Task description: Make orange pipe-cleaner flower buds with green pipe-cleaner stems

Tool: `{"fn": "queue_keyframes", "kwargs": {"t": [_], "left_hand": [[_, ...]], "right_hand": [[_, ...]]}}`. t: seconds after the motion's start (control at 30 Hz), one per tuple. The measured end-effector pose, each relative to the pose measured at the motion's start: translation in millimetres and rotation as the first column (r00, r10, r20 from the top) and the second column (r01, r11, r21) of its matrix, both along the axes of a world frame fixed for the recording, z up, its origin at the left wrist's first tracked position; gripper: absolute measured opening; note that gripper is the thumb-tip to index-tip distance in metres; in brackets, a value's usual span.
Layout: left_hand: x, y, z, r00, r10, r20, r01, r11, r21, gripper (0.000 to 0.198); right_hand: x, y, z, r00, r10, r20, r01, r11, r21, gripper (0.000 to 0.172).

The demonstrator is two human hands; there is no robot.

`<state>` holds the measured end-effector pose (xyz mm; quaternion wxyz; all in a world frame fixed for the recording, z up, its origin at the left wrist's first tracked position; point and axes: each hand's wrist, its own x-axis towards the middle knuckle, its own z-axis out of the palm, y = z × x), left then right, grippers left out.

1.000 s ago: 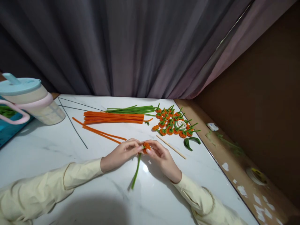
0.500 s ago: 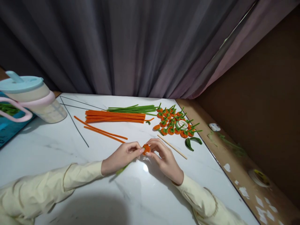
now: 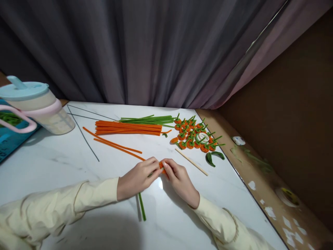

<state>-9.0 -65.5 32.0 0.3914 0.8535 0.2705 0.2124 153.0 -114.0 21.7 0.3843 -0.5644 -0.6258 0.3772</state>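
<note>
Left hand: the left hand (image 3: pixel 139 177) lies low on the white marble-patterned tabletop (image 3: pixel 65 163), cream sleeve behind it; fingers narrow, tips pressed together on a small orange fuzzy coil (image 3: pixel 161 166)
Right hand: the right hand (image 3: pixel 179 178) meets it from the other side; fingers bunched tight, pinching the same coil, so both sets of fingertips touch at that one spot
Coil: there it is, near the table's middle, mostly covered by fingertips, just a sliver of orange showing; whether it rests on the table or sits just above it, I cannot tell
Stem: a long green fuzzy pipe-cleaner stem (image 3: pixel 142 206) runs out from under the left hand toward the near edge, lying on the marble
Beyond the hands: two loose orange pipe cleaners (image 3: pixel 114 146) slant across the table, one end just beside the left fingers; a thin pale wooden stick (image 3: pixel 191 161) lies near the right hand, apart from it
Far side: a straight bundle of orange pipe cleaners (image 3: pixel 128 127) with a bundle of green pipe cleaners (image 3: pixel 148 120) just behind it; to their right a heap of little orange coils with green stems (image 3: pixel 191 133), a white tape roll (image 3: pixel 203 138) on it
Left edge: a translucent jug with a pale blue lid and pink handle (image 3: pixel 33 107); a thin dark wire (image 3: pixel 83 135) lies beside it
</note>
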Motion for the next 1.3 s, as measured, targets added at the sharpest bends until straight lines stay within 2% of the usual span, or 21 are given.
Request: {"fn": "queue_keyframes", "kwargs": {"t": [0.3, 0.4, 0.47, 0.53, 0.57, 0.63, 0.7, 0.73, 0.77, 0.9, 1.03, 1.17, 1.3], "left_hand": [[2, -1, 1.2, 0.995, 0.092, 0.039, -0.088, 0.992, -0.087, 0.025], [2, 3, 3.6, 0.993, 0.121, 0.004, -0.118, 0.974, -0.193, 0.023], [2, 9, 7.9, 0.995, 0.098, -0.011, -0.097, 0.946, -0.308, 0.022], [0, 16, 12.7, 0.999, 0.049, 0.013, -0.038, 0.883, -0.469, 0.023], [0, 19, 14.5, 0.998, 0.042, 0.039, -0.012, 0.823, -0.568, 0.025], [-1, 24, 15.4, 0.992, 0.074, 0.099, 0.027, 0.654, -0.756, 0.025], [-1, 26, 12.2, 0.984, 0.108, 0.139, 0.066, 0.508, -0.859, 0.026], [-1, 26, 9.4, 0.982, 0.105, 0.155, 0.088, 0.471, -0.878, 0.029], [0, 25, 6.1, 0.981, 0.093, 0.17, 0.109, 0.461, -0.881, 0.032], [1, 21, -6.5, 0.969, 0.101, 0.226, 0.151, 0.484, -0.862, 0.038], [3, 21, -13.6, 0.956, 0.213, 0.202, 0.067, 0.511, -0.857, 0.044], [4, 22, -16.6, 0.932, 0.323, 0.165, -0.073, 0.612, -0.787, 0.036], [4, 18, -16.7, 0.927, 0.344, 0.149, -0.131, 0.67, -0.73, 0.027]], "right_hand": [[-2, 0, -4.1, 0.996, -0.002, -0.087, 0.001, 1.0, -0.008, 0.028], [-2, 1, -5.3, 0.999, -0.001, -0.052, 0.001, 1.0, 0.001, 0.026], [1, 2, -4.8, 1.0, 0.001, -0.025, 0.0, 1.0, 0.013, 0.025], [4, 3, -3.6, 1.0, 0.003, -0.017, -0.002, 1.0, 0.024, 0.025], [6, 4, -2.9, 1.0, 0.008, -0.027, -0.007, 1.0, 0.025, 0.024], [8, 4, -2.0, 0.997, 0.023, -0.068, -0.022, 1.0, 0.017, 0.02], [8, 3, -2.0, 0.994, 0.042, -0.105, -0.041, 0.999, 0.011, 0.014], [8, 3, -2.4, 0.993, 0.052, -0.107, -0.051, 0.999, 0.014, 0.011], [6, 2, -3.1, 0.993, 0.061, -0.096, -0.06, 0.998, 0.02, 0.008], [4, 2, -6.1, 0.995, 0.093, -0.025, -0.092, 0.995, 0.043, 0.007], [9, 4, -1.7, 0.999, 0.049, 0.019, -0.05, 0.998, 0.039, 0.018], [12, 0, 7.3, 0.977, -0.073, 0.199, 0.059, 0.995, 0.079, 0.021], [6, -7, 5.3, 0.944, -0.06, 0.324, 0.021, 0.992, 0.121, 0.015]]}}
